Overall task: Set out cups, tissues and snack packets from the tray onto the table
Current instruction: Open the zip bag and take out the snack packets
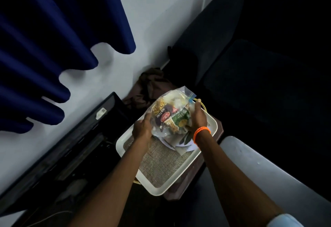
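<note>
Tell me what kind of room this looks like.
Probably a living room at home: a dark sofa, blue curtains along the wall, and a cream tray on a small low table.

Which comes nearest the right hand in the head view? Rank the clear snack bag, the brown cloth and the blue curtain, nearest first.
1. clear snack bag: gripped by the right hand, over the tray.
2. brown cloth: by the wall, beyond the bag.
3. blue curtain: far left.
</note>
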{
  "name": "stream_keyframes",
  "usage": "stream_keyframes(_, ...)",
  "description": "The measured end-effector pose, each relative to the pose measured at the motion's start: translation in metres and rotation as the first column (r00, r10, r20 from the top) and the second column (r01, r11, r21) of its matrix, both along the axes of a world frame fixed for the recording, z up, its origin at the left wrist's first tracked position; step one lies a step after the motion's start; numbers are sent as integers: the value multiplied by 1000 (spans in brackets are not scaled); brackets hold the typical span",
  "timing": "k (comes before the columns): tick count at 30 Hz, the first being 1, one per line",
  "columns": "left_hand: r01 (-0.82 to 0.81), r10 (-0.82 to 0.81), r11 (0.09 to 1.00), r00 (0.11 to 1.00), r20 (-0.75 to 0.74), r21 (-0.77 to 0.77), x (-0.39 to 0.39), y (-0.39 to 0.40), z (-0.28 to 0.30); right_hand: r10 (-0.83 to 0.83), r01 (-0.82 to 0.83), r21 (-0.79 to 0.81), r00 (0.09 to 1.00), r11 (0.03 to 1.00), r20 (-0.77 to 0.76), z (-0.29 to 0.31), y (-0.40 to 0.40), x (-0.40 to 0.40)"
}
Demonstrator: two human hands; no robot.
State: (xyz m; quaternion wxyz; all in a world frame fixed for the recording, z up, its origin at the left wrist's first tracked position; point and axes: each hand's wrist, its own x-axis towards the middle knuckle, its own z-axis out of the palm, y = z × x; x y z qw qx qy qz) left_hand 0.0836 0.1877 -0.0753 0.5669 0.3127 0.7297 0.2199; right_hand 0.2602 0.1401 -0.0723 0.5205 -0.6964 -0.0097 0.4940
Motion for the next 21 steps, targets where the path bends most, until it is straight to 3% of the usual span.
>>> stream_keyframes(2, -85, 101, 990, 984, 149, -109, -3, 7, -2, 123, -123, -1, 992, 992, 34, -1, -1, 3)
stream_keyframes(4, -57, 114, 975, 958, 264, -213, -8, 11, 0, 255, -255, -15, 959, 967, 125, -6, -5, 6)
stream_keyframes(8, 95, -2, 966, 934, 358, -242, -8, 9, 5, 214, -217, 106, 976, 971, 37, -15, -16, 15)
stream_keyframes(10, 94, -22, 982, 917, 397, -161, -3, 4, 10, 180, -186, 89, 981, 979, 66, -13, -21, 12)
stream_keyframes(11, 88, -50, 993, 918, 394, -78, 1, 1, 13, 172, -177, 20, 973, 984, 153, -11, -23, 9)
stream_keyframes(13, 109, -152, 982, 937, 313, 151, 14, -11, 24, 79, -45, -126, 957, 991, 279, -5, -36, 1)
stream_keyframes(14, 157, -222, 950, 948, 229, 270, 22, -20, 30, -14, 36, -94, 974, 995, 225, 3, -45, -2)
stream_keyframes(16, 343, -411, 798, 911, 31, 496, 36, -44, 41, -120, 127, 84, 989, 988, -86, 23, -62, -3)
stream_keyframes(18, 596, -586, 468, 762, -276, 653, 45, -68, 41, -68, 126, 242, 970, 962, -235, 38, -76, 1)
stream_keyframes(20, 741, -648, 134, 568, -507, 658, 48, -89, 40, -63, 180, 374, 951, 910, -303, 44, -92, 7)
stream_keyframes(21, 770, -698, 78, 495, -517, 633, 48, -98, 41, -74, 216, 394, 936, 893, -345, 45, -100, 12)
